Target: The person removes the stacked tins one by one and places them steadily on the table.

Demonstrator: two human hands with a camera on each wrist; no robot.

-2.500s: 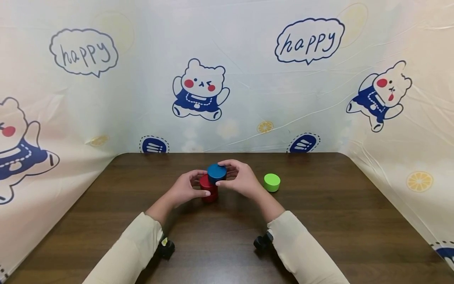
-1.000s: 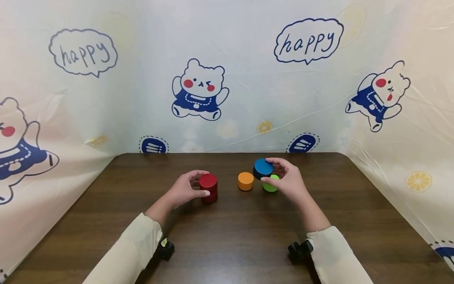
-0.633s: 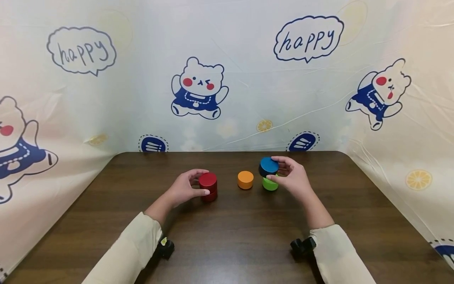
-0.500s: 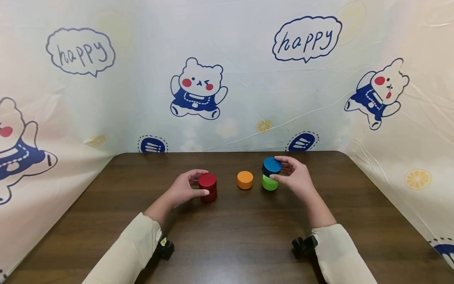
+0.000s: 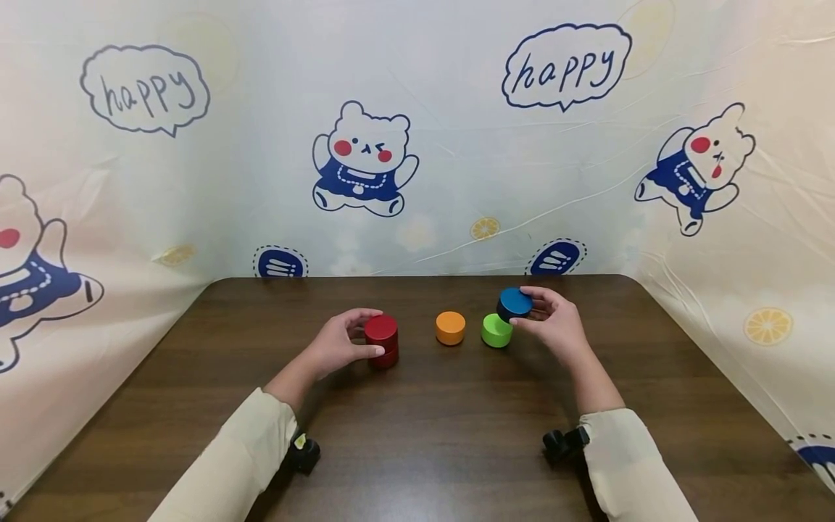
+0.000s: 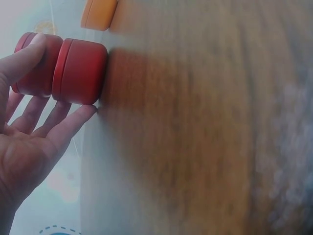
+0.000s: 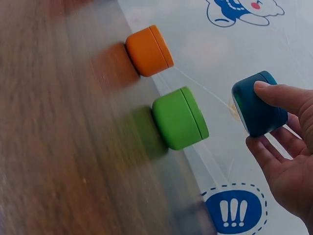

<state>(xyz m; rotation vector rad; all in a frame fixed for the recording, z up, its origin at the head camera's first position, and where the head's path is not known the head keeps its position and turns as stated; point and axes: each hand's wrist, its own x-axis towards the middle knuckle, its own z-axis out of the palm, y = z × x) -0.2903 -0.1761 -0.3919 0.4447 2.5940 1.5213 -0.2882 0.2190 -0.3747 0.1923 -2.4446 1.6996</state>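
Holding the blue tin [image 5: 514,304] in my right hand [image 5: 554,328], I have it pinched between thumb and fingers, lifted clear of the desk [image 5: 417,428]. It hangs just beside the green tin [image 5: 496,330], a little toward the far edge and to the right of it, and not on top of it. In the right wrist view there is a clear gap between the blue tin [image 7: 259,104] and the green tin [image 7: 180,118], so they do not touch. The blue tin is a short cylinder, and its flat lid faces up with a small tilt.

The orange tin [image 5: 450,328] stands on the desk to the left of the green one, near but apart. My right hand is the nearer one to both.

My left hand [image 5: 335,348] is curled around the red stack [image 5: 381,341], two red tins one upon the other, nearer the middle of the desk. In the left wrist view the thumb lies on the upper tin [image 6: 36,64] and the fingers [image 6: 58,128] reach under the lower one [image 6: 80,71].

All the tins have their lids on, so I cannot tell what is inside them.
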